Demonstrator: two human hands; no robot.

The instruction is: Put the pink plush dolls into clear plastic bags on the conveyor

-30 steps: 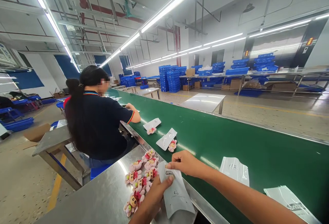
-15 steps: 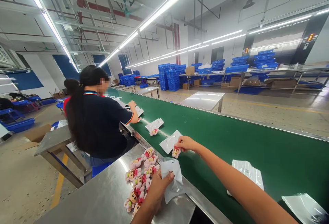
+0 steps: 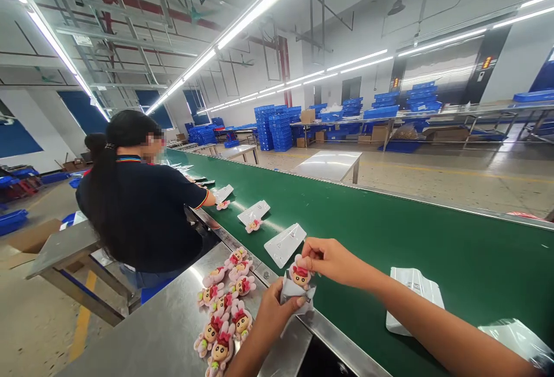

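My left hand (image 3: pixel 279 310) grips a silvery plastic bag (image 3: pixel 298 302) at the edge of the green belt. In my right hand (image 3: pixel 331 258), fingertips pinch the pink ears of a small doll (image 3: pixel 300 276) with a red bow. The doll's head shows above the bag's mouth; its lower part is hidden by the bag. Left of my hands, a pile of similar pink dolls (image 3: pixel 223 302) lies on the metal table (image 3: pixel 147 331). Just beyond my right hand, a flat bag (image 3: pixel 285 244) rests on the belt.
The green conveyor belt (image 3: pixel 346 209) runs diagonally past me. Further along it lie a bag (image 3: pixel 254 212) and a doll (image 3: pixel 254 225). More bags (image 3: pixel 415 290) lie to the right, beside my forearm. A co-worker (image 3: pixel 147 209) sits at the left, reaching onto the belt.
My right hand has brought the doll from over the belt to the bag in my left hand, and its body is now inside the bag's mouth. The view has swung slightly right.
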